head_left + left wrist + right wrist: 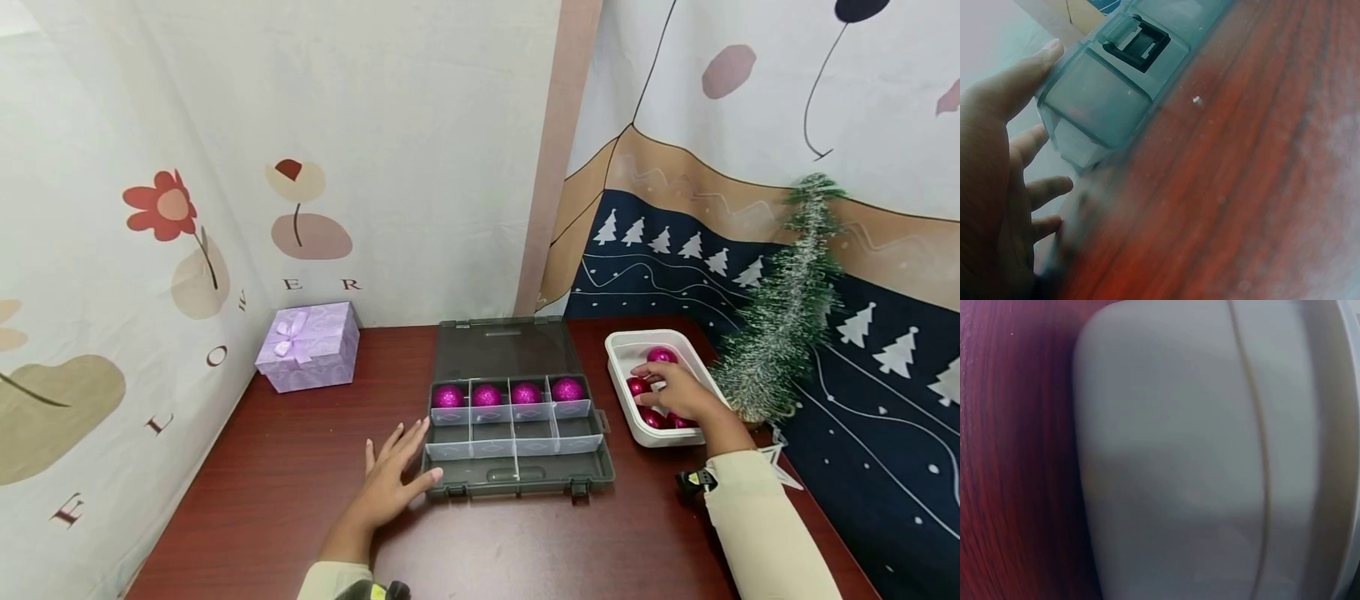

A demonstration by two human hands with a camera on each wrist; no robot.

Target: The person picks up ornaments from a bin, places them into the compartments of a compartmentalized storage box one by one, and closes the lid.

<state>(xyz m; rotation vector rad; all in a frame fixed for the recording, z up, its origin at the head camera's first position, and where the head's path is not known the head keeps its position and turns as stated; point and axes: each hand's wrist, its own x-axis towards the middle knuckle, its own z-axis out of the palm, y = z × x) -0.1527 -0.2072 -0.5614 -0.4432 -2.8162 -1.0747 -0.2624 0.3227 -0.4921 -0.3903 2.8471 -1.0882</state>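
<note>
A dark translucent divider box (517, 475) lies with its lid back on the table. Each compartment of its back row holds one glittery magenta bauble (487, 395). My left hand (390, 483) rests at the box's left side, fingers spread and thumb at the front left corner; in the left wrist view the thumb overlaps the box's edge. My right hand (678, 392) reaches down into a white tub (617, 337), thumb and fingers around a shiny pink bauble (637, 386). Several more baubles lie in the tub, partly hidden by the hand. The right wrist view shows only the tub's outer wall (1172, 425).
At the back left of the table (300, 467) sits a lilac gift box (311, 346) with a bow. A small frosted Christmas tree (787, 317) stands right of the tub, with a white star ornament (780, 467) by its base. Printed curtains (420, 167) hang behind the table.
</note>
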